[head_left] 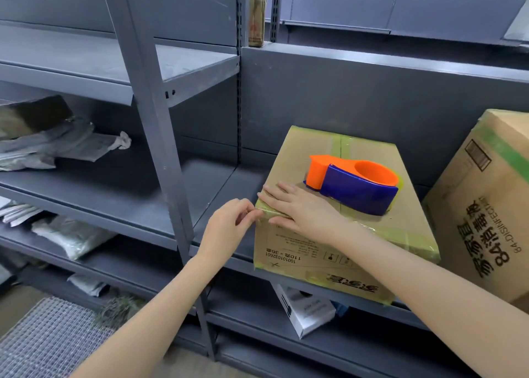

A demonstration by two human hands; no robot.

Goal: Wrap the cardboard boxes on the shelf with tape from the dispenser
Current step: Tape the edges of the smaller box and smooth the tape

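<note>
— Forearms are seen nearest, reaching up from the bottom edge. What is held at the left?
— At the near left corner of the box top, the end of the tape [267,211] appears to be pinched by the left hand [229,224], its grip closed on the film with fingers curled. Just to the right, the right hand [297,207] is laid flat on the cardboard box [309,148], its grip spread apart, and the taped edge is pressed down.
— And the dispenser?
— The tape dispenser [357,190] is left lying on the box top, beside the right hand, held by nothing. The box is set on the shelf [217,183]; 1 other box [486,220] leans at the far right.
— What could be spoiled?
— If the film is pulled askew, it could be creased or stuck to itself. If the box is tipped, the loose dispenser could be slid off.
</note>
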